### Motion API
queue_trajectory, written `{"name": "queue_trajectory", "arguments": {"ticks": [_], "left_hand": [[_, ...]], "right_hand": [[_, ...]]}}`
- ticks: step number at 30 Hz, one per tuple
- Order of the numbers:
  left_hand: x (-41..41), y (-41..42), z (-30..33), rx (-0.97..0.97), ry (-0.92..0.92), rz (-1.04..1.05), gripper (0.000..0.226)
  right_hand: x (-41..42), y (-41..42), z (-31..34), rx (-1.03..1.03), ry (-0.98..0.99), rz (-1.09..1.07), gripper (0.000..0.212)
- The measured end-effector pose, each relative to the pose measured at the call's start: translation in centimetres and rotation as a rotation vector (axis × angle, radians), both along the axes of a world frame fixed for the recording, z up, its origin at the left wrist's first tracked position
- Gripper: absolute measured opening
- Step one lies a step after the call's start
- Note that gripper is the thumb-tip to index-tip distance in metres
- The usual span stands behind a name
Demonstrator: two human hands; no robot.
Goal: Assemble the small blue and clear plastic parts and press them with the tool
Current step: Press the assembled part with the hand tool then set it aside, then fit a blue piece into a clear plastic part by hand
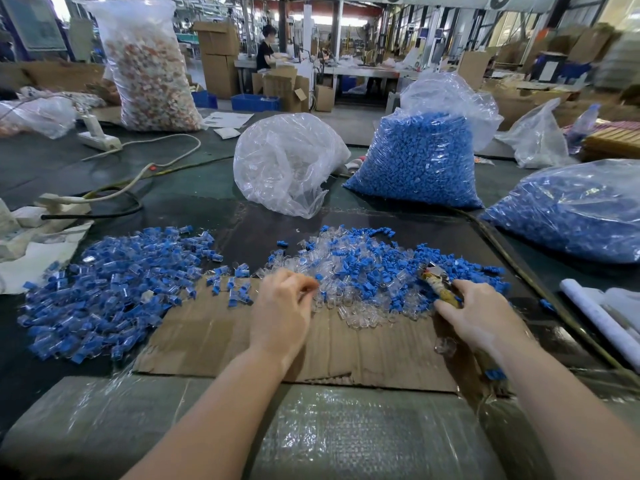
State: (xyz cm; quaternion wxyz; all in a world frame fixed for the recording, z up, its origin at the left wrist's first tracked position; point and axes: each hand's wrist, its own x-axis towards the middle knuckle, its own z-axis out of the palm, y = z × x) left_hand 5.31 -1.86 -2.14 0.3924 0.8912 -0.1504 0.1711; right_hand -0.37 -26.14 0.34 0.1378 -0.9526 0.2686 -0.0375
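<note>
A mixed heap of loose blue and clear plastic parts (374, 268) lies on the far side of a cardboard sheet (346, 351). To the left spreads a pile of joined blue-and-clear pieces (114, 289). My left hand (282, 313) reaches into the near edge of the mixed heap, fingers curled at the clear parts; whether they pinch one is hidden. My right hand (474, 313) grips a yellowish press tool (438, 285) that points into the heap's right side.
Behind the heap stand a clear bag of clear parts (287, 161) and two bags of blue parts (422, 161) (575, 213). Cables and power strips (100, 140) lie at the back left. A white roll (599, 317) rests at the right. A person works far behind.
</note>
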Motion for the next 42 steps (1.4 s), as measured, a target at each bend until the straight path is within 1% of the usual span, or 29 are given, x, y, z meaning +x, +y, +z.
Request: {"name": "queue_trajectory", "arguments": {"ticks": [4,10,12,14,15,17,18,21,25,32,34,36,38,40,42], "left_hand": [[-0.8,-2.4,-0.5,0.013,0.053,-0.12,0.018],[-1.5,-3.2,-1.4,0.013,0.031,-0.124,0.019],[-1.6,-3.1,-1.7,0.011,0.013,-0.125,0.02],[-1.6,-3.1,-1.8,0.004,-0.004,-0.128,0.02],[-1.7,-3.1,-1.8,0.003,-0.008,-0.131,0.02],[-1.7,-3.1,-1.9,0.018,-0.017,-0.14,0.021],[-1.7,-3.1,-1.9,0.031,-0.03,-0.144,0.021],[-1.7,-3.0,-2.0,0.078,-0.056,-0.155,0.024],[-1.6,-3.0,-2.2,0.135,-0.039,-0.178,0.028],[-1.6,-2.9,-2.0,0.108,-0.03,-0.162,0.017],[-1.6,-2.9,-2.0,0.072,-0.038,-0.149,0.012],[-1.7,-2.9,-1.9,0.032,-0.042,-0.132,0.008],[-1.8,-2.8,-1.8,-0.011,-0.042,-0.109,0.006],[-1.9,-2.7,-1.7,-0.048,-0.025,-0.093,0.004],[-2.0,-2.6,-1.7,-0.078,0.015,-0.092,0.004]], "right_hand": [[0.1,-0.1,-0.3,-0.027,0.016,-0.016,0.059],[0.0,0.4,-0.4,-0.097,0.059,-0.018,0.057],[-0.3,1.3,-0.2,-0.161,-0.054,0.004,0.05],[-0.3,2.4,-0.1,-0.178,-0.229,0.079,0.037],[-0.2,3.0,-0.1,-0.171,-0.277,0.121,0.028],[0.1,4.2,-0.4,-0.167,-0.283,0.167,0.015],[0.3,4.6,-0.6,-0.175,-0.265,0.169,0.013],[0.6,5.4,-1.0,-0.219,-0.219,0.139,0.014],[1.1,5.9,-1.2,-0.275,-0.164,0.103,0.021],[1.4,6.3,-1.7,-0.208,-0.163,0.092,0.021],[1.2,6.3,-1.7,-0.206,-0.225,0.089,0.019],[0.8,6.5,-1.7,-0.165,-0.373,0.119,0.013],[0.5,7.1,-1.7,-0.078,-0.521,0.171,0.014],[0.1,7.9,-1.7,-0.008,-0.594,0.224,0.017],[-0.1,8.8,-2.1,0.024,-0.63,0.268,0.015]]}}
